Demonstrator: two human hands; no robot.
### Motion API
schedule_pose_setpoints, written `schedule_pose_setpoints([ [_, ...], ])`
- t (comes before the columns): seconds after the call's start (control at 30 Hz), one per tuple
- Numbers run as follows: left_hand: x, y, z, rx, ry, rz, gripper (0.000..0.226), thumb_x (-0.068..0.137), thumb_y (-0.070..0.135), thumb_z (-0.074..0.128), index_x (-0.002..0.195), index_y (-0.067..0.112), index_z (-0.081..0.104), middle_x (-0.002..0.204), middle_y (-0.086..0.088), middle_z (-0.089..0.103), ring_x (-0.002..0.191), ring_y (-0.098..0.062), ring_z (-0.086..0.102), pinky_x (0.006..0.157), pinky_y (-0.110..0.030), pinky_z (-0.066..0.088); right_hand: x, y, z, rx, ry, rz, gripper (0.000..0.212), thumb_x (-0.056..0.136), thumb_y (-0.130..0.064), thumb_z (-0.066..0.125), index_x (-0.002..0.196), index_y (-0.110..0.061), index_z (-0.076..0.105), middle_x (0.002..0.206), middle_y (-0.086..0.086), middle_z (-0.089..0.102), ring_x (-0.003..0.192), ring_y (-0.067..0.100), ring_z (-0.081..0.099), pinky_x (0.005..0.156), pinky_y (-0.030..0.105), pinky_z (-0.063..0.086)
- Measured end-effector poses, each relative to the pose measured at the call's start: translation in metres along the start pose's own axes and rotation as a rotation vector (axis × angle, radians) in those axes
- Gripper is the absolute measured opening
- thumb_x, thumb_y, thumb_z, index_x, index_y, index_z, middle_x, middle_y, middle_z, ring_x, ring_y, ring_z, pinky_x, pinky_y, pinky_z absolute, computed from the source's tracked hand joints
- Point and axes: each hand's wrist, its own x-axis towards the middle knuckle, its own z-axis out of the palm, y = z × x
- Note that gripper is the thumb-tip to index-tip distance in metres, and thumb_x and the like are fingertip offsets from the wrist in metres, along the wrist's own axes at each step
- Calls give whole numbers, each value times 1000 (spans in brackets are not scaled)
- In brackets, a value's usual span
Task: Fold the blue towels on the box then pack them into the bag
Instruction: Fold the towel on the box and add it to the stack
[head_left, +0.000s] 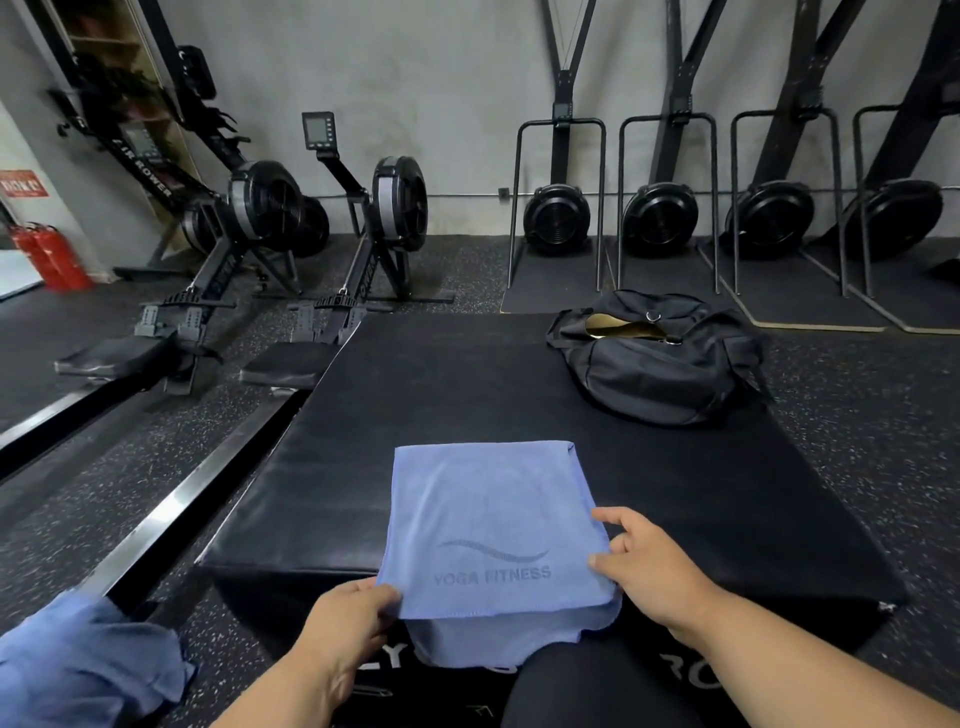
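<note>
A blue towel printed "YOGA FITNESS" lies folded on the near edge of the black padded box, its lower layer hanging over the front. The left hand pinches the towel's near left corner; the right hand grips its right edge with curled fingers. An unzipped black duffel bag sits at the box's far right corner, well apart from the towel

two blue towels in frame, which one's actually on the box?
The blue towel printed YOGA FITNESS, half-folded on the black padded box, with both hands on its near corners. The other blue towel sits crumpled at lower left, off the box.
</note>
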Motion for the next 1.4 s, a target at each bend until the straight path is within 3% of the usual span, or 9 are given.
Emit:
schedule_pose_setpoints([
  [0.1, -1, -16, 4, -1, 24, -46, 15, 76, 15, 71, 69, 15, 57, 59, 1, 45, 51, -13, 34, 53, -28, 23, -13, 9, 4, 17, 47, -3, 47, 88, 1, 68, 120, -32, 60, 56, -8, 57, 57, 4, 56, 59, 14, 45],
  [0.23, -1, -34, 12, -2, 86, -39, 14, 88, 16, 79, 90, 3, 73, 71, -5, 72, 67, -20, 60, 60, -29, 41, -12, 16, 14, -63, 160, 21, 37, 85, -11, 74, 112, -33, 62, 67, -8, 67, 65, 4, 65, 61, 17, 45],
  [0.33, 2, -38, 20, 37, 135, 34, 14, 96, 15, 73, 87, 5, 68, 75, -3, 70, 69, -18, 57, 61, -31, 41, -6, 19, 17, -196, 203, 49, 25, 85, -27, 78, 105, -29, 63, 83, -9, 68, 78, 7, 66, 63, 19, 42],
  [0.47, 11, -41, 23, 61, 196, 100, 22, 95, 17, 76, 79, 8, 63, 64, 1, 64, 69, -19, 54, 63, -32, 41, 1, 17, 17, -359, 217, 66, 21, 86, -35, 75, 79, -22, 61, 78, -7, 63, 69, 12, 59, 59, 26, 43],
  [0.6, 15, -37, 24, 78, 244, 134, 22, 93, 16, 77, 80, 1, 67, 63, 1, 64, 66, -19, 53, 62, -32, 43, 6, 17, 20, -437, 266, 54, 26, 89, -33, 73, 74, -20, 56, 98, -6, 51, 72, 14, 57, 63, 27, 46],
  [0.7, 17, -31, 24, 76, 266, 144, 27, 90, 17, 79, 86, -6, 64, 64, -1, 59, 66, -21, 51, 65, -36, 44, 9, 15, 22, -463, 253, 17, 23, 91, -25, 67, 76, -18, 51, 98, -5, 49, 70, 16, 52, 61, 27, 42],
  [0.9, 11, 8, 23, 58, 246, 285, 24, 91, 20, 76, 83, 1, 63, 64, -3, 53, 61, -18, 45, 59, -32, 40, 24, 6, 21, -370, 138, -52, 26, 77, -7, 62, 66, -20, 42, 63, -10, 47, 59, 10, 37, 53, 23, 32],
  [1.17, 59, 110, 8, 138, 315, 461, 14, 88, 17, 75, 81, 8, 67, 69, 4, 63, 64, -14, 53, 67, -35, 47, 105, -65, -7, -268, 366, -191, 19, 80, -7, 69, 67, -14, 57, 68, -2, 61, 67, 16, 53, 59, 25, 40],
  [1.4, 116, 169, 4, 191, 335, 391, 20, 89, 22, 75, 88, 2, 70, 74, 3, 63, 67, -17, 50, 64, -30, 43, 175, -125, -18, -244, 399, -251, 32, 86, -22, 73, 61, -20, 54, 78, 0, 60, 78, 21, 56, 61, 29, 36],
])
